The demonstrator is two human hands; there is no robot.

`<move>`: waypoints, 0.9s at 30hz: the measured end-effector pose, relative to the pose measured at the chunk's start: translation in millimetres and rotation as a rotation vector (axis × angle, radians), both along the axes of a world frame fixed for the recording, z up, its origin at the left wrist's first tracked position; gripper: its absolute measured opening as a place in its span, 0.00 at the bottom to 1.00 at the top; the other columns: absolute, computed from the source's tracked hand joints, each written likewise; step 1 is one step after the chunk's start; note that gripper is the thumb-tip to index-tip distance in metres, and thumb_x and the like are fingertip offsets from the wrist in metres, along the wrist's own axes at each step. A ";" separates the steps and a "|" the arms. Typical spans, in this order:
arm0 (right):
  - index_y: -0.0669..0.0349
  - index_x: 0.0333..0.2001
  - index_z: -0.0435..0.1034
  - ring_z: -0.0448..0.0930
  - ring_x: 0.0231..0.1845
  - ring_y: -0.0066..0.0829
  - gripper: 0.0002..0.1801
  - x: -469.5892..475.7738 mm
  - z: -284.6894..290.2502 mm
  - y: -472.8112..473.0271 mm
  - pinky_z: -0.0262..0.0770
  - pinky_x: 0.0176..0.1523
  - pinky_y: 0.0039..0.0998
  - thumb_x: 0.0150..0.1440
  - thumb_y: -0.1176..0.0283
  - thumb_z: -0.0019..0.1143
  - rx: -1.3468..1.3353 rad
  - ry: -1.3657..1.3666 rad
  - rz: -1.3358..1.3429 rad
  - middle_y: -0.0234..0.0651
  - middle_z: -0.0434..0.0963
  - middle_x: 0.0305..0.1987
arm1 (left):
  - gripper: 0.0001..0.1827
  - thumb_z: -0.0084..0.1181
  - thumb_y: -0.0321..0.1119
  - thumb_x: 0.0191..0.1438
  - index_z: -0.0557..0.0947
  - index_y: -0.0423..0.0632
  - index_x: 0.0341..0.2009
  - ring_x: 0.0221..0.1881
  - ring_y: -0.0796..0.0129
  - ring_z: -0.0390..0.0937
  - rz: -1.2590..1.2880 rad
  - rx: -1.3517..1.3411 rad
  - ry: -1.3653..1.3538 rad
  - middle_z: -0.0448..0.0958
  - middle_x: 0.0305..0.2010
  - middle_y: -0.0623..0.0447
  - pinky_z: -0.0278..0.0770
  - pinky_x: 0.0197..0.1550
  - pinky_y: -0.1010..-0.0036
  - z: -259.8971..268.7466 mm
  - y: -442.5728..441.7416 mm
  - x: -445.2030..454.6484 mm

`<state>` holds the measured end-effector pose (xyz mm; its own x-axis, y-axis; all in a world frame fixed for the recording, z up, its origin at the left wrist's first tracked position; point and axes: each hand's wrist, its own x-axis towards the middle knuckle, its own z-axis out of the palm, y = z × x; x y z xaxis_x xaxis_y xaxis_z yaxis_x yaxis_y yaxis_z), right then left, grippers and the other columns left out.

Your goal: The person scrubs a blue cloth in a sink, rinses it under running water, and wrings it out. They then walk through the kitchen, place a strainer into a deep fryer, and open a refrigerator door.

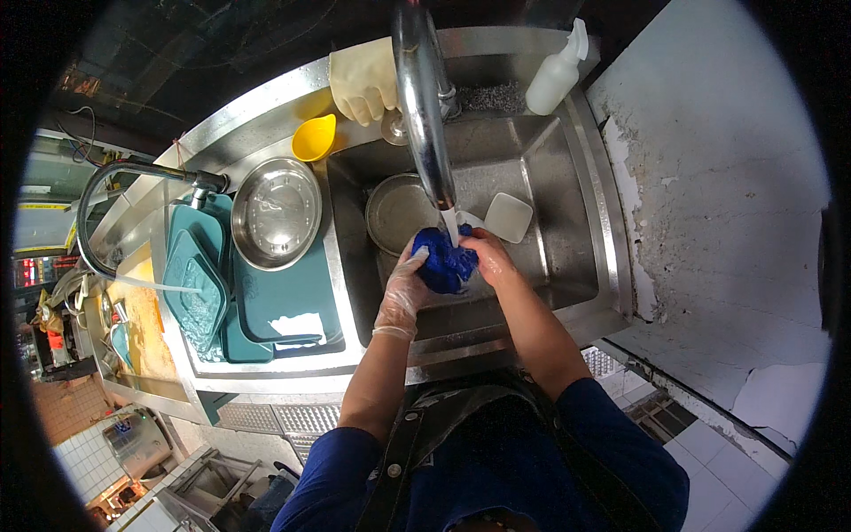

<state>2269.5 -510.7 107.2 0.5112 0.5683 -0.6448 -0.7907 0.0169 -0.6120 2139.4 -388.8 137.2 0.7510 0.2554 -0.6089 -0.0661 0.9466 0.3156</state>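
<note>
Water runs from a chrome faucet [425, 126] onto a bunched blue cloth [439, 263] above a stainless steel sink [565, 246]. My left hand [405, 282], in a clear plastic glove, grips the cloth's left side. On its right side, my right hand [490, 256], with no glove visible, holds the upper edge. Below them in the basin lie a round metal pan [395, 213], partly hidden behind the faucet, and a small white square dish [508, 218]. Another white piece shows just behind the cloth, mostly covered.
Left of the basin, teal trays [286, 292] stand in a second sink under a running faucet [149, 169], with a round steel bowl [276, 214] on them. Behind are a yellow cup [314, 138], cream rubber gloves [364, 80] and a white spray bottle [555, 76]. A peeling wall [718, 173] borders the right.
</note>
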 end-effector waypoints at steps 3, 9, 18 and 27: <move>0.62 0.38 0.72 0.78 0.35 0.27 0.12 4.1 -4.1 -9.7 0.75 0.40 0.27 0.48 0.74 0.62 -0.030 -0.021 -0.060 0.34 0.78 0.34 | 0.23 0.50 0.26 0.56 0.69 0.47 0.58 0.53 0.56 0.71 0.035 0.016 0.007 0.72 0.54 0.48 0.68 0.58 0.57 -7.6 10.6 -9.8; 0.63 0.34 0.71 0.75 0.35 0.26 0.12 1.9 5.4 -1.5 0.71 0.42 0.25 0.46 0.73 0.66 -0.031 -0.023 -0.208 0.34 0.76 0.33 | 0.30 0.53 0.46 0.56 0.64 0.53 0.62 0.60 0.51 0.64 0.014 0.150 0.291 0.64 0.61 0.47 0.62 0.61 0.51 -18.3 16.5 -20.9; 0.61 0.30 0.67 0.76 0.33 0.43 0.14 -77.9 51.8 5.1 0.70 0.37 0.37 0.44 0.68 0.65 -0.208 -1.233 0.443 0.37 0.74 0.29 | 0.28 0.44 0.60 0.58 0.77 0.49 0.45 0.46 0.58 0.71 -0.083 -0.386 -0.399 0.76 0.44 0.50 0.67 0.56 0.64 -52.8 -14.4 7.7; 0.57 0.52 0.64 0.63 0.60 0.48 0.31 -55.5 19.4 8.9 0.52 0.63 0.54 0.48 0.52 0.60 -0.613 -1.464 0.303 0.45 0.65 0.56 | 0.19 0.46 0.41 0.60 0.73 0.43 0.52 0.52 0.52 0.71 0.058 -0.351 0.126 0.74 0.52 0.45 0.65 0.61 0.57 -51.9 -13.6 20.4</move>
